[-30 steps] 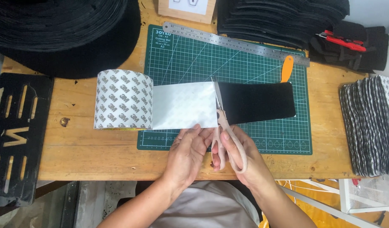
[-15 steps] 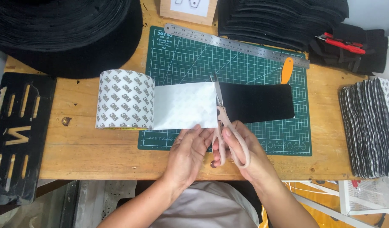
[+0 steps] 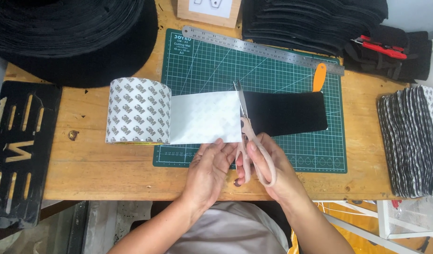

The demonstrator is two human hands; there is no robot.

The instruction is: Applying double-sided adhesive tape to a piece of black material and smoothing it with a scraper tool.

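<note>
the right hand is clenched through the loops of the pale pink scissors, and the blades reach across the white sheet right where it meets the black strip. the left hand lies just left of that grip, fingertips pressing the sheet's near edge flat and grasping nothing. judging by the blades, the cut looks well across the sheet, with the far edge perhaps still joined.

left of the grip the sheet runs back to 1 wide roll of tape, white with grey printed marks. beyond the grip lie the green cutting mat, a steel ruler and an orange-handled knife. far right of the grip, a stack of cut pieces stands on the bench. far left lies a black stencil sign with letter cutouts.
</note>
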